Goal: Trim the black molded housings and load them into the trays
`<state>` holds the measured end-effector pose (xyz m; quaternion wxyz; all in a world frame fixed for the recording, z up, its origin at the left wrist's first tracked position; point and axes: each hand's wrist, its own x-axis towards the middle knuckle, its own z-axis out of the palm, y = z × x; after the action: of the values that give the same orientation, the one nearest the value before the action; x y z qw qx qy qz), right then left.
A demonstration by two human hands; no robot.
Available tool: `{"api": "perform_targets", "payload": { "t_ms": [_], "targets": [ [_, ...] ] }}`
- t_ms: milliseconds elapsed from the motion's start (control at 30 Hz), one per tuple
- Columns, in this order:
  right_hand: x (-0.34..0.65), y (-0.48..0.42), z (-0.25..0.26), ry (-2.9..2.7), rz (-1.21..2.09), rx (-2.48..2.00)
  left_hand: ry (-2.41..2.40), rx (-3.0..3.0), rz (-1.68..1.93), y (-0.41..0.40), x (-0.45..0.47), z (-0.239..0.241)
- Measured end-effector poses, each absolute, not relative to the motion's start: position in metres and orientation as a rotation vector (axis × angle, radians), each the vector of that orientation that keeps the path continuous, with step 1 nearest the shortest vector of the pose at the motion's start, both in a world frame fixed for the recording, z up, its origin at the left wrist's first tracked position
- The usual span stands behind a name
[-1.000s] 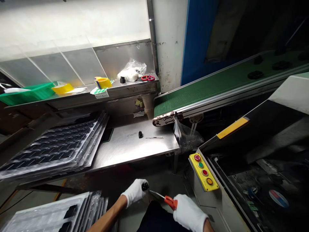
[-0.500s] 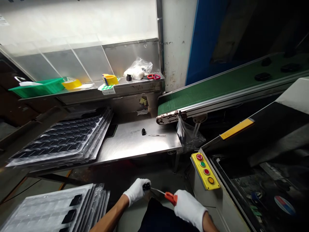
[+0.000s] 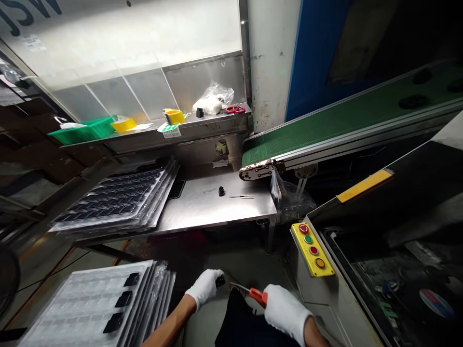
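Both my hands wear white gloves and work low in the view, over my lap. My left hand (image 3: 205, 287) is closed on a small black plastic part (image 3: 219, 281). My right hand (image 3: 284, 312) grips an orange-handled cutter (image 3: 253, 292), whose metal tip points left at the part, just short of it. On the steel table (image 3: 202, 212) ahead lie another small black part (image 3: 221, 191) and a thin metal pin (image 3: 241, 196).
Stacked trays of black parts (image 3: 115, 200) sit at the table's left; a clear tray stack (image 3: 94, 303) with a few parts is at my lower left. A green conveyor (image 3: 343, 120) slopes up right. A yellow button box (image 3: 313, 243) is mounted on the machine. The shelf holds tape rolls, red scissors and a green bin.
The camera has tipped and turned left, so the table and conveyor shifted right and up. My hands stay together, the cutter tip still by the part.
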<state>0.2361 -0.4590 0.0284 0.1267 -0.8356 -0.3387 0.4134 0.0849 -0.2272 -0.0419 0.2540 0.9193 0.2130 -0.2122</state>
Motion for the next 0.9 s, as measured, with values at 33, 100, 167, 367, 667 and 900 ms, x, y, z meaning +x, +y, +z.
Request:
{"api": "perform_targets", "payload": {
  "t_ms": [33, 100, 167, 367, 667, 900],
  "targets": [
    [0.236, -0.460, 0.028, -0.988, 1.209, -2.436, 0.582, 2.492, -0.570, -0.230, 0.084, -0.043],
    [0.236, -0.463, 0.027, -1.001, 1.214, -2.424, 0.587, 2.478, -0.542, -0.236, 0.083, -0.046],
    [0.236, -0.464, 0.026, -1.010, 1.213, -2.417, 0.596, 2.459, -0.511, -0.242, 0.083, -0.048],
    [0.233, -0.471, 0.024, -1.029, 1.238, -2.400, 0.632, 2.339, -0.536, -0.251, 0.080, -0.060],
    [0.240, -0.482, 0.007, -1.007, 1.211, -2.450, 0.561, 2.085, -0.438, -0.248, 0.084, -0.079],
    [0.237, -0.474, 0.019, -1.038, 1.226, -2.421, 0.536, 1.963, -0.354, -0.244, 0.082, -0.082]
  ]
}}
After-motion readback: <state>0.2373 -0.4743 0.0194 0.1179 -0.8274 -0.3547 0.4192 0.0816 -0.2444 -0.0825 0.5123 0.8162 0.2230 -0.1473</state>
